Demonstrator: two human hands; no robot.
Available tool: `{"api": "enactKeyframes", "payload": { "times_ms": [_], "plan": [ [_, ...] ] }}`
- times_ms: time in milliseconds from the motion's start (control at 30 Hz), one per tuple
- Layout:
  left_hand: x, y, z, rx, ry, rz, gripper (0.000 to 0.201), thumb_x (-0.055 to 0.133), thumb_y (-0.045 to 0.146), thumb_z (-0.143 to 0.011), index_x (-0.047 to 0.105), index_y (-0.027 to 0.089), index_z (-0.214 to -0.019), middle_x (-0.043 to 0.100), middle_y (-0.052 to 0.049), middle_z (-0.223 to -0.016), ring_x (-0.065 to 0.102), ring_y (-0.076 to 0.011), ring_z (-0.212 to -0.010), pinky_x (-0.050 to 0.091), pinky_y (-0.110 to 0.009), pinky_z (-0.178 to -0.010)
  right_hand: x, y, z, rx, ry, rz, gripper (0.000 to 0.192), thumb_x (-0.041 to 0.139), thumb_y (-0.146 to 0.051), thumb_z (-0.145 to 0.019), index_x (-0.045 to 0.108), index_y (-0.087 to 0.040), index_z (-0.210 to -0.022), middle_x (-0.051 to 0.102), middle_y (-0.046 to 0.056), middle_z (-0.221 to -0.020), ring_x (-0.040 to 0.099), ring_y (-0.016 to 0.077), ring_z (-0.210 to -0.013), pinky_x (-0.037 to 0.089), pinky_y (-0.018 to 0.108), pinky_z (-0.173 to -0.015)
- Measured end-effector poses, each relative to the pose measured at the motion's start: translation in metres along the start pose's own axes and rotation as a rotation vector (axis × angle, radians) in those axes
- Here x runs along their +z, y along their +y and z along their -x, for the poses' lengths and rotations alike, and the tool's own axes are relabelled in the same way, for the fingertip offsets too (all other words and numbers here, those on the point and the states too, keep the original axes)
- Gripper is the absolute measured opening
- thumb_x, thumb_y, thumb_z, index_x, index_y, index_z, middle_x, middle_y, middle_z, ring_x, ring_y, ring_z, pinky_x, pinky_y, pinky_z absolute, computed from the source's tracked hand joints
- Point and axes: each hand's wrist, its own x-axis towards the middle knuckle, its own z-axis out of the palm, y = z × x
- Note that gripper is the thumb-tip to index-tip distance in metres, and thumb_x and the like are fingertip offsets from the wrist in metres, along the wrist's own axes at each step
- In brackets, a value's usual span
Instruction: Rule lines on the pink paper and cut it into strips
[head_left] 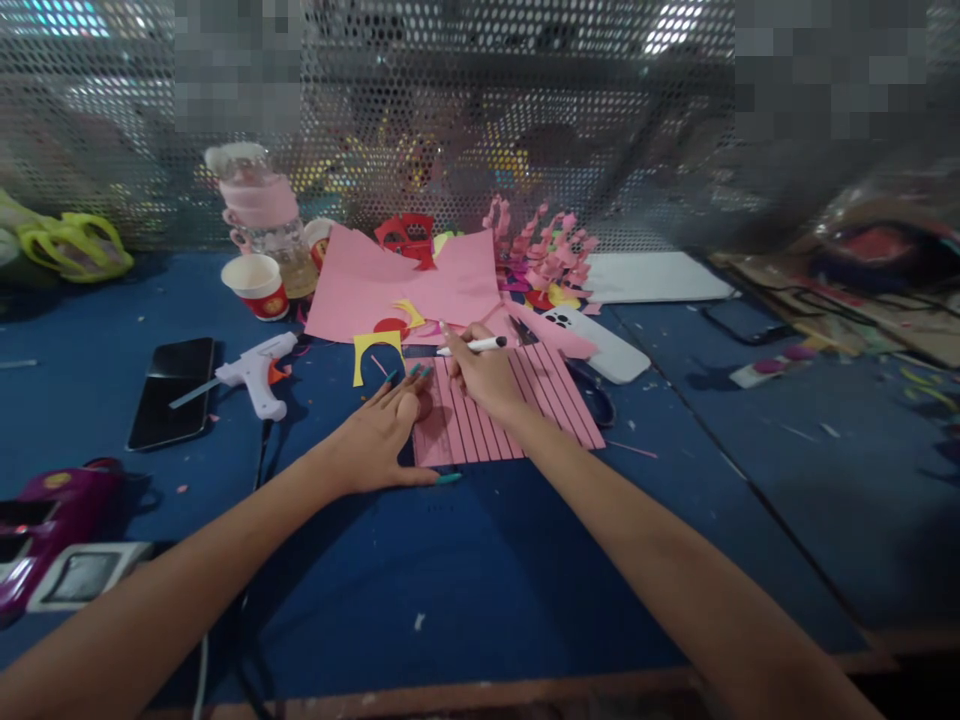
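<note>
The left hand (386, 425) lies flat, fingers spread, pressing the pink ruled paper sheet (517, 405) onto the blue surface (480, 570). The right hand (484, 375) grips a white marker pen (474, 346) at the sheet's top edge, approx. centre of the surface.

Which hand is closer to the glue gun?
The left hand. It lies flat on the edge of the lined pink paper, just right of the glue gun. The right hand, holding a pen, is farther right, over the paper.
</note>
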Motion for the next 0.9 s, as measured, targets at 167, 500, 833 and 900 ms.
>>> {"api": "enactKeyframes", "payload": {
  "times_ms": [167, 500, 833, 900],
  "plan": [
    [0.0, 0.001, 0.0, -0.007, 0.015, 0.006, 0.068, 0.05, 0.071, -0.071, 0.044, 0.011, -0.103, 0.024, -0.03, -0.145, 0.017, -0.0326, -0.138, 0.02, -0.048, -0.112, 0.0, 0.003, -0.002, -0.039, -0.024, 0.072, 0.036, 0.056, -0.052, -0.078, 0.041, -0.023, -0.062, 0.044, -0.01, -0.038, 0.04, 0.0063, -0.028, 0.027, 0.017, -0.03],
    [0.0, -0.001, 0.0, 0.01, 0.018, -0.013, 0.066, 0.045, 0.074, -0.073, 0.043, 0.014, -0.101, 0.024, -0.029, -0.145, 0.016, -0.0319, -0.138, 0.021, -0.049, -0.111, -0.001, -0.007, 0.003, -0.043, -0.047, 0.164, 0.034, 0.054, -0.042, -0.082, 0.039, -0.023, -0.058, 0.043, -0.01, -0.037, 0.037, 0.0061, -0.028, 0.027, 0.019, -0.032],
    [0.003, -0.001, 0.0, -0.003, 0.047, -0.025, 0.071, 0.049, 0.072, -0.072, 0.044, 0.01, -0.106, 0.035, -0.031, -0.14, 0.024, -0.0352, -0.136, 0.024, -0.05, -0.109, -0.005, -0.011, 0.027, -0.06, -0.085, 0.151, 0.042, 0.056, -0.049, -0.078, 0.035, -0.023, -0.053, 0.041, -0.009, -0.036, 0.035, 0.0066, -0.027, 0.024, 0.02, -0.031],
    [0.005, -0.002, 0.0, -0.006, 0.045, -0.024, 0.074, 0.05, 0.072, -0.071, 0.043, 0.009, -0.109, 0.038, -0.03, -0.138, 0.026, -0.0347, -0.135, 0.024, -0.05, -0.109, -0.007, -0.013, 0.034, -0.06, -0.093, 0.156, 0.041, 0.056, -0.048, -0.078, 0.035, -0.023, -0.053, 0.042, -0.009, -0.036, 0.035, 0.0066, -0.027, 0.025, 0.02, -0.031]
  ]
}}
